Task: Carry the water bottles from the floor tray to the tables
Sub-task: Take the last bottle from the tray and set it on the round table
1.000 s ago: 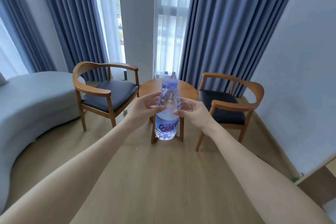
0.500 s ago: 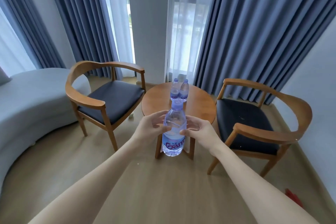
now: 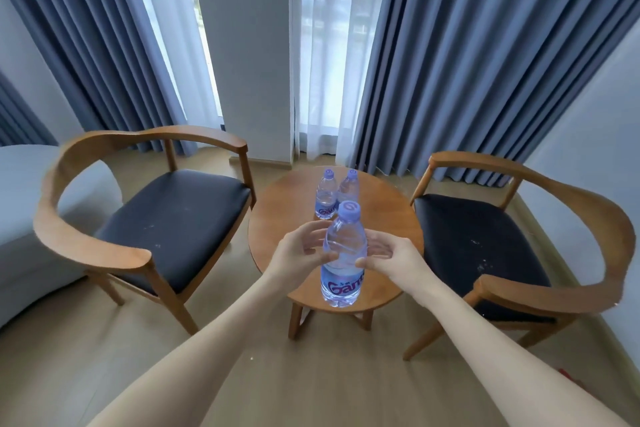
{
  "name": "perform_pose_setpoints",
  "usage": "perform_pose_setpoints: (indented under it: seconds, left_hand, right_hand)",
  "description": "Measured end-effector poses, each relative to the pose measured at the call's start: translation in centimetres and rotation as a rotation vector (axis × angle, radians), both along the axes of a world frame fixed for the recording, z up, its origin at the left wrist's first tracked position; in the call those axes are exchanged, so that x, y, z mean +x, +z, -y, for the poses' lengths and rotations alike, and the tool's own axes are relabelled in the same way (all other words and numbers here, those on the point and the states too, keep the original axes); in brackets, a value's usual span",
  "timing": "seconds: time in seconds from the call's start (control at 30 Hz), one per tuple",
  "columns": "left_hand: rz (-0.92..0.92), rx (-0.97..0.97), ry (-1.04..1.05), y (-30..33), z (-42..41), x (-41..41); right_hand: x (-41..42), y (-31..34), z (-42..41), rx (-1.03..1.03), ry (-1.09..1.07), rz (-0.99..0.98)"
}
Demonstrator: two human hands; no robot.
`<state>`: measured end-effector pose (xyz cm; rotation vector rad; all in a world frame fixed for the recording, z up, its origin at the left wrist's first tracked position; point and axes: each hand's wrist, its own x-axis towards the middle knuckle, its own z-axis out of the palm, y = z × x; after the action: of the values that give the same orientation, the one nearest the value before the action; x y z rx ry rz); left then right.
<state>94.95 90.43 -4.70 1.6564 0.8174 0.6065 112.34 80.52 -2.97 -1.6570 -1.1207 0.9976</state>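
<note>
Head view: both hands' fingers [image 3: 320, 255] clamp the clear purple-capped water bottle [image 3: 343, 253]; lower it upright onto the round wooden surface [image 3: 384, 218] (clear of the two standing bottles [image 3: 334, 196]).

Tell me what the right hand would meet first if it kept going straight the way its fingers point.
The right hand points left, onto the clear plastic water bottle with the purple cap that it holds; past that, the left hand.
</note>
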Motion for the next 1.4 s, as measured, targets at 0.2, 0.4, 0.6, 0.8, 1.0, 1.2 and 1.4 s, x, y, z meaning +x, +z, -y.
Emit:
perform_pose_setpoints:
  seconds: [0.2, 0.4, 0.6, 0.8, 1.0, 1.2, 1.4]
  left_hand:
    - [-0.047, -0.027, -0.029, -3.5, -5.9, 3.8]
    - [-0.101, -0.017, -0.002, -10.0, -9.5, 7.9]
    - [-0.125, 0.051, 0.015, -15.5, -11.8, 11.4]
    - [-0.094, 0.093, 0.030, -19.9, -14.8, 13.8]
    - [-0.064, 0.094, 0.068, -21.5, -17.3, 14.9]
    - [-0.058, 0.078, 0.107, -22.6, -18.2, 15.1]
    - [-0.110, 0.074, 0.103, -23.4, -19.4, 15.1]
  right_hand:
    - [3.5, -3.8, -5.7, -0.055, -0.019, 0.032]
    - [7.7, -10.7, -9.7, -0.073, -0.012, 0.049]
    - [10.7, -18.0, -12.3, -0.024, -0.089, 0.107]
    - [12.7, -22.3, -15.7, 0.029, -0.077, 0.028]
    - [14.0, -23.8, -18.9, 0.052, -0.010, 0.020]
    - [14.1, -25.5, -20.9, 0.053, -0.004, 0.005]
    - [14.3, -26.5, -21.5, 0.065, -0.013, 0.011]
